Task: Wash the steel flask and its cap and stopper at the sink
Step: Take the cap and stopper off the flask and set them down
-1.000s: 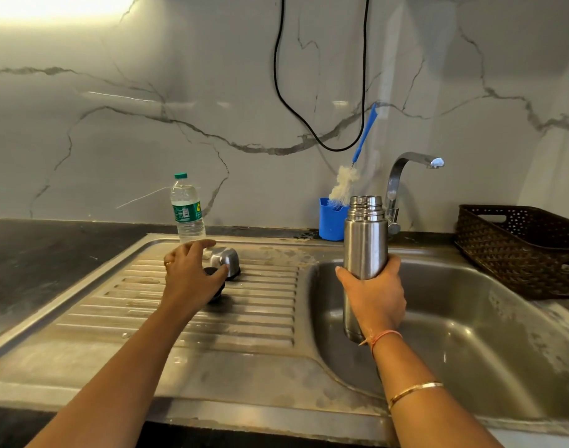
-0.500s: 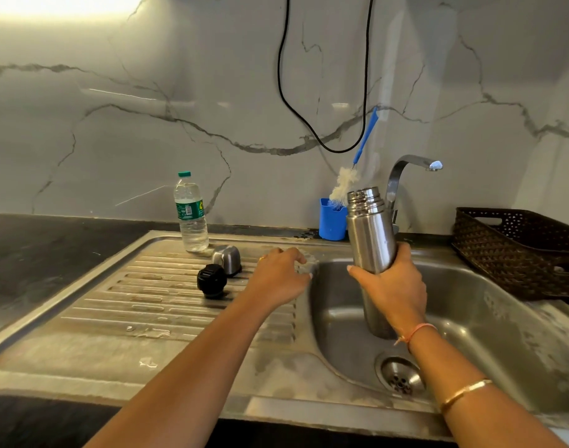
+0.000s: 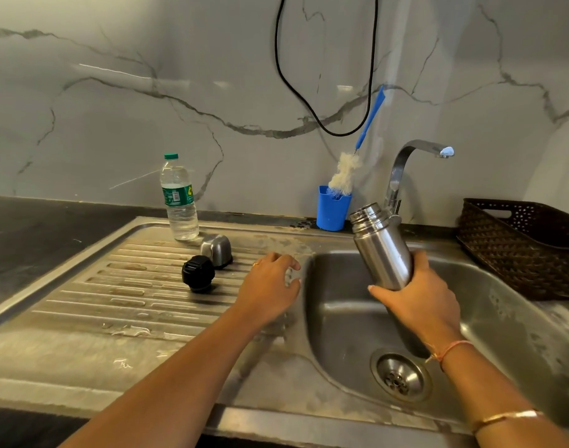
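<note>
Right grip [image 3: 419,305] is wrapped round the lower body of the steel flask [image 3: 381,247], thumb on the near side. The flask hangs over the sink basin [image 3: 503,318], tilted with its open mouth up and to the far left, just in front of the tap [image 3: 415,150]. I judge the tilt lets me bring the mouth under the spout, and keeping it over the basin means any spill drains. No water is visible at the spout. Left grip [image 3: 270,286] holds nothing, with fingers loosely curled above the right edge of the drainboard [image 3: 115,286], next to the basin. The black stopper [image 3: 197,273] and steel cap [image 3: 216,248] stand side by side on the ribbed drainboard, left of that grip, probably parked there until their turn. The bottle brush [image 3: 344,171] stands in a blue cup [image 3: 333,208] at the far edge, within reach. Washing seems barely begun.
</note>
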`<state>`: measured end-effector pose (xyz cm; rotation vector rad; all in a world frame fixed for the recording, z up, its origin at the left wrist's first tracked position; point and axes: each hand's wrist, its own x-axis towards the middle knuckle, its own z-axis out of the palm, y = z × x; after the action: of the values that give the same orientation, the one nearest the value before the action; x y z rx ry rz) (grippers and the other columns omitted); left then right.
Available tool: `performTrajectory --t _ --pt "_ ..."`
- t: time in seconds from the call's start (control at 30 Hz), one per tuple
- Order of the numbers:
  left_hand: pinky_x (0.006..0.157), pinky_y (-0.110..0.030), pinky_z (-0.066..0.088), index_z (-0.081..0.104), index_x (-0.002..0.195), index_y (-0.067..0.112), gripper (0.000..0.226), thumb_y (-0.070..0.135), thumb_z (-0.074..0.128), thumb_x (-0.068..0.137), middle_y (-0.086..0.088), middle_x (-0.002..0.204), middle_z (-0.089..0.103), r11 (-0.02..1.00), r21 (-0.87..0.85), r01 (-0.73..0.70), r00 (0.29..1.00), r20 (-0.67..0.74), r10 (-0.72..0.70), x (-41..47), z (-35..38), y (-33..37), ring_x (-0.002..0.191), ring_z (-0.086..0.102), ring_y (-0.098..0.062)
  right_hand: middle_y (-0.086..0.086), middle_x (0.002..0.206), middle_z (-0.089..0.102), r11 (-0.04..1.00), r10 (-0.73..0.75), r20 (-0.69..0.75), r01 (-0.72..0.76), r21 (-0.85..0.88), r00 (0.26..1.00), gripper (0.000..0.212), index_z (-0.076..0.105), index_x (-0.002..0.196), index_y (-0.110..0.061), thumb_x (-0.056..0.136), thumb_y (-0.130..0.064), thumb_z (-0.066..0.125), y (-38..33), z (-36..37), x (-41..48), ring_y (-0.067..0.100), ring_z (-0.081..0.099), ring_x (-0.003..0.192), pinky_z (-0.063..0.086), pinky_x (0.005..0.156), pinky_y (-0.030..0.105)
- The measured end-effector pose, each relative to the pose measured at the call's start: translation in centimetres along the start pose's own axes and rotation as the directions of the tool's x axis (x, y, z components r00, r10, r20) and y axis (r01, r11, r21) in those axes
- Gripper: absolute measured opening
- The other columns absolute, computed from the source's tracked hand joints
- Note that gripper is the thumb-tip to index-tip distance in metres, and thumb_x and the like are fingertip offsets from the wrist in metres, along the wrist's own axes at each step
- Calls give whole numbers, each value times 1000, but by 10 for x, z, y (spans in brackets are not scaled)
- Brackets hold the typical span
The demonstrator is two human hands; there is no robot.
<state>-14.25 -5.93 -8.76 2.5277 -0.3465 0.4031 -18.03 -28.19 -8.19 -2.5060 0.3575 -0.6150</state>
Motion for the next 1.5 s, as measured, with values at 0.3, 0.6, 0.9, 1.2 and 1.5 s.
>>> performTrajectory --t 0.3,0.6,0.9,1.2,1.5 --pt "104 -29 35 54 124 25 32 31 55 93 4 132 50 996 71 -49 999 8 48 0 4 -4 123 42 -14 5 114 57 984 -42 80 55 -169 996 73 37 126 -24 68 -50 73 4 3 4 26 59 95 49 75 35" --pt "106 -30 34 53 124 28 31 32 54 93 6 133 49 994 103 -44 999 24 42 4 9 -7 125 41 -13 4 113 56 977 -32 136 60 -204 990 81 32 133 -25 68 -50 72 7 12 11 24 58 94 51 76 35" --pt "104 -30 36 53 123 29 30 32 54 93 6 132 49 995 93 -26 999 30 24 7 10 -8 124 42 -12 -1 100 52 960 -51 156 91 -266 986 71 34 122 -26 68 -53 71 13 19 13 19 57 85 52 70 34" --pt "99 -28 37 55 122 26 29 31 54 94 4 128 51 998 66 -2 999 41 -1 5 8 -11 119 45 -13 1 108 55 950 -36 168 86 -299 985 67 36 120 -26 69 -52 70 21 21 14 22 58 91 49 69 32" --pt "98 -30 38 54 123 26 30 28 55 93 3 128 51 999 44 28 995 92 -32 2 8 -9 118 46 -15 3 110 55 934 -17 185 82 -349 983 68 35 121 -26 69 -49 71 23 23 13 25 58 96 51 74 35"
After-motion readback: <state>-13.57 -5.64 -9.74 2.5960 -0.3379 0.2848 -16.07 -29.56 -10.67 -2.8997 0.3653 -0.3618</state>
